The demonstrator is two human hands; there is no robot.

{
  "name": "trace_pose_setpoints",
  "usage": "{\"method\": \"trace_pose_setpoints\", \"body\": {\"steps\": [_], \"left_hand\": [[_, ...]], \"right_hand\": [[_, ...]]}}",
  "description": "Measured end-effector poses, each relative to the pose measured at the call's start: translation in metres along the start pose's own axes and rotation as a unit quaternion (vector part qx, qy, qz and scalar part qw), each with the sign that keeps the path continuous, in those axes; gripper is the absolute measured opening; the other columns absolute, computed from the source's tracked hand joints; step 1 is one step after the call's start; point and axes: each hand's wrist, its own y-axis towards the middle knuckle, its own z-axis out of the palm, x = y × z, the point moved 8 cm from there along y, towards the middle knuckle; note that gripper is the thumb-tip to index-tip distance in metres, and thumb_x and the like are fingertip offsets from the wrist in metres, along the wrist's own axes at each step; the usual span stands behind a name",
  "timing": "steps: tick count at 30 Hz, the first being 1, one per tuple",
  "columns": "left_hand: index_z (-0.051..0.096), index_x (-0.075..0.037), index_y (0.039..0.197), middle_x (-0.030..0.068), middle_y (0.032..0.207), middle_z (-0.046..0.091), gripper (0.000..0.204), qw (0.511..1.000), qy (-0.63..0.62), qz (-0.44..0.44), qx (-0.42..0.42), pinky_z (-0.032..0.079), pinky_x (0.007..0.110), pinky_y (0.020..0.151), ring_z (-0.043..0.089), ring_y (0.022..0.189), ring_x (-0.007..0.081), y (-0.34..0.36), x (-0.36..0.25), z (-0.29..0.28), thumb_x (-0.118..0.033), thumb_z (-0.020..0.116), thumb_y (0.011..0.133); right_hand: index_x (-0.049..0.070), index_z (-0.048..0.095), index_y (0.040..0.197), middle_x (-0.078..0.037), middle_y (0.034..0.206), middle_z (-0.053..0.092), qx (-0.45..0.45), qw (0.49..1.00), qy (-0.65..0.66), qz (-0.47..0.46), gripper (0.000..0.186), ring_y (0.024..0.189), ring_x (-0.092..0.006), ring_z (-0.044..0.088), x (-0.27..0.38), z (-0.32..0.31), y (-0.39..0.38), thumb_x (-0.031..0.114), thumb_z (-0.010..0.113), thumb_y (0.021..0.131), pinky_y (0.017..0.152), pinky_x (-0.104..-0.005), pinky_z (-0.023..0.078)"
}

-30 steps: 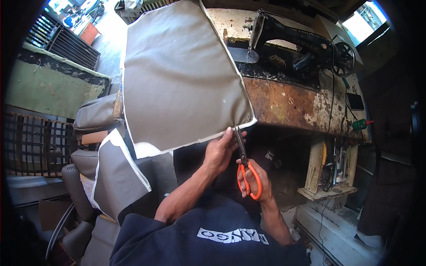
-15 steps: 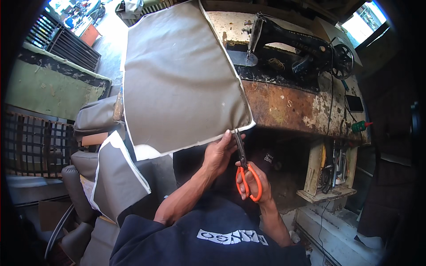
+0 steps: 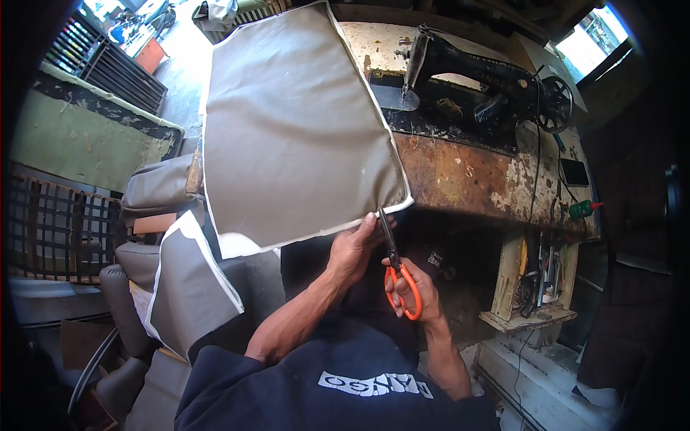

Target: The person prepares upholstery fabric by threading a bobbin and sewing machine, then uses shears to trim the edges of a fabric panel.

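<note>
My left hand [image 3: 348,251] grips the lower edge of a large taupe vinyl panel [image 3: 295,129] with white backing showing at its borders, thumb on top and fingers partly hidden underneath. Just right of that thumb, the blades of orange-handled scissors [image 3: 390,244] sit on the edge near the panel's lower right corner. My right hand [image 3: 424,294] is closed round the scissor handles. The panel lies beside a black sewing machine [image 3: 474,75] on a worn bench [image 3: 460,179].
Grey cut pieces [image 3: 187,280] and padded cushions [image 3: 115,294] lie at the left, near a green board [image 3: 86,136]. At right are a phone [image 3: 573,171], a green bottle [image 3: 580,209] and a wooden tool holder [image 3: 532,314]. A dark cloth [image 3: 611,316] hangs beyond.
The scissor handles and blades have closed slightly, with the blades still at the panel edge. My left hand has barely moved, and the panel appears a little shifted in view.
</note>
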Motion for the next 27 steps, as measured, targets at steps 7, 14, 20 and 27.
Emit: {"method": "trace_pose_setpoints", "body": {"steps": [7, 14, 20, 27], "left_hand": [[0.064, 0.002, 0.123, 0.0179, 0.122, 0.070, 0.042, 0.999, 0.038, -0.003, -0.011, 0.051, 0.046, 0.106, 0.065, 0.121, 0.0304, -0.003, 0.002, -0.007, -0.034, 0.065, 0.103], [0.065, 0.004, 0.120, 0.0198, 0.121, 0.070, 0.038, 1.000, 0.006, 0.007, 0.000, 0.053, 0.045, 0.101, 0.067, 0.115, 0.0298, -0.018, -0.006, -0.009, -0.031, 0.064, 0.104], [0.063, 0.005, 0.123, 0.0128, 0.119, 0.068, 0.043, 0.999, -0.032, -0.018, -0.024, 0.053, 0.039, 0.096, 0.066, 0.110, 0.0237, -0.027, -0.012, -0.017, -0.032, 0.068, 0.101], [0.064, -0.003, 0.123, 0.0110, 0.118, 0.070, 0.033, 0.989, 0.095, 0.068, -0.093, 0.056, 0.047, 0.094, 0.067, 0.110, 0.0254, -0.038, -0.037, -0.068, -0.022, 0.072, 0.097]], "right_hand": [[0.013, 0.056, 0.139, 0.003, 0.077, 0.056, -0.094, 0.985, -0.145, -0.028, 0.051, 0.052, -0.0042, 0.054, 0.005, -0.006, 0.002, -0.001, 0.067, 0.090, 0.043, -0.0211, 0.048], [0.003, 0.051, 0.132, -0.004, 0.092, 0.064, -0.298, 0.915, -0.182, -0.203, 0.054, 0.073, -0.0098, 0.065, 0.075, -0.013, 0.029, 0.027, 0.079, 0.094, 0.055, -0.0225, 0.055], [0.004, 0.051, 0.122, -0.005, 0.093, 0.062, -0.249, 0.939, -0.096, -0.215, 0.041, 0.074, -0.0096, 0.064, 0.074, 0.001, 0.071, 0.013, 0.078, 0.093, 0.060, -0.0251, 0.058], [0.005, 0.049, 0.120, -0.004, 0.086, 0.064, -0.272, 0.911, -0.070, -0.302, 0.033, 0.069, -0.0104, 0.065, 0.073, -0.017, 0.056, 0.004, 0.070, 0.095, 0.062, -0.0257, 0.061]]}}
